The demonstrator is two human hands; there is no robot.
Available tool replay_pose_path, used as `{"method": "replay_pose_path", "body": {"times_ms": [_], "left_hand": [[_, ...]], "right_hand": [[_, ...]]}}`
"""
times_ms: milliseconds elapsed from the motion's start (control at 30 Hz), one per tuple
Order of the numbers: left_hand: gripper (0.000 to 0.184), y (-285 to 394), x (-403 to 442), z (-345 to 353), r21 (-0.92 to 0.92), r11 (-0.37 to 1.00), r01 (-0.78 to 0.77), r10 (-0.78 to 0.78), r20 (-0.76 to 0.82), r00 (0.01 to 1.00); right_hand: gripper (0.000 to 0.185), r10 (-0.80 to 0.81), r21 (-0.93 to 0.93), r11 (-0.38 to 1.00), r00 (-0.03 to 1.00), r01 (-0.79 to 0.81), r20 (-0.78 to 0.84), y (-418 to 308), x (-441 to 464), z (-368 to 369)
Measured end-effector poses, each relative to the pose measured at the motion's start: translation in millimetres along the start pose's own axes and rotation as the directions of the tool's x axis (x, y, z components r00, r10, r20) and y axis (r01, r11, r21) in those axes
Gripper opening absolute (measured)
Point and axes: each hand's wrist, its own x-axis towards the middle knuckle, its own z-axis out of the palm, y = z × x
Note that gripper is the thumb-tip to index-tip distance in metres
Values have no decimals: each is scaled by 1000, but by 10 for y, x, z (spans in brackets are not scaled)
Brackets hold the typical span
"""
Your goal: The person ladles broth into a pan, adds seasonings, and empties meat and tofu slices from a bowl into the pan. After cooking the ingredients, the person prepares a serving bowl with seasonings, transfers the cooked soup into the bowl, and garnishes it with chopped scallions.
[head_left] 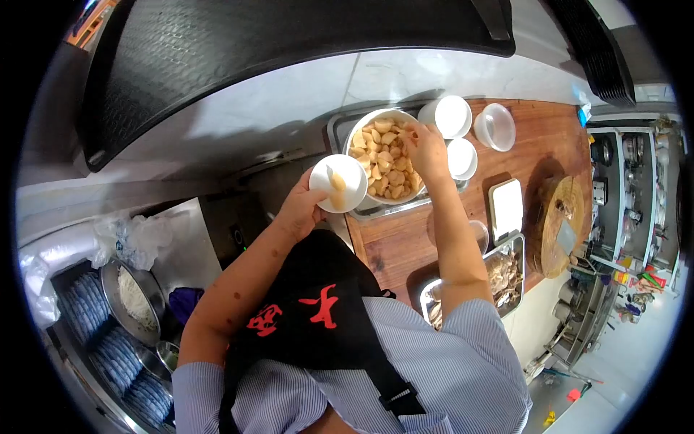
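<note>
My left hand point(302, 205) grips the rim of a small white bowl point(350, 195), with the thumb over its edge. A pale yellow piece point(337, 181) and a little liquid lie in this bowl. Just right of it, a large white bowl point(354, 130) full of pale yellow chunks point(387, 163) stands on a metal tray point(372, 213). My right hand point(425, 148) is at the right side of the large bowl, fingers bent down and closed together over the chunks. What its fingertips hold, if anything, is too small to name.
White bowls point(463, 159) and a clear tub point(496, 127) stand right of the large bowl. Farther right are a white scale point(506, 210) and a round chopping block point(560, 231) with a cleaver. A metal tray of brown food point(506, 275) lies under my right arm.
</note>
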Motion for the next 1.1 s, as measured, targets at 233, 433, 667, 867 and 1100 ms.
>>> {"method": "replay_pose_path", "body": {"times_ms": [233, 433, 667, 867, 1100], "left_hand": [[60, 30, -41, -14, -53, 998, -27, 29, 28, 999], [60, 86, -103, 55, -105, 994, -18, 18, -2, 1000], [60, 134, -93, 70, -139, 990, -12, 17, 35, 999], [62, 53, -89, 67, -86, 996, -21, 27, 77, 997], [64, 107, -182, 36, -238, 963, -129, 175, 183, 968]], "right_hand": [[25, -27, 80, 997, 997, 21, 73, 14, -17, 29], [23, -48, -169, 985, 999, 46, -8, -188, -33, 7], [24, -140, 358, 932, 972, 65, 187, -887, -389, -203], [14, -392, 435, 841, 916, 320, 84, -1160, -540, 51], [15, -452, 358, 849, 885, 389, 109, -1266, -705, -112]]}}
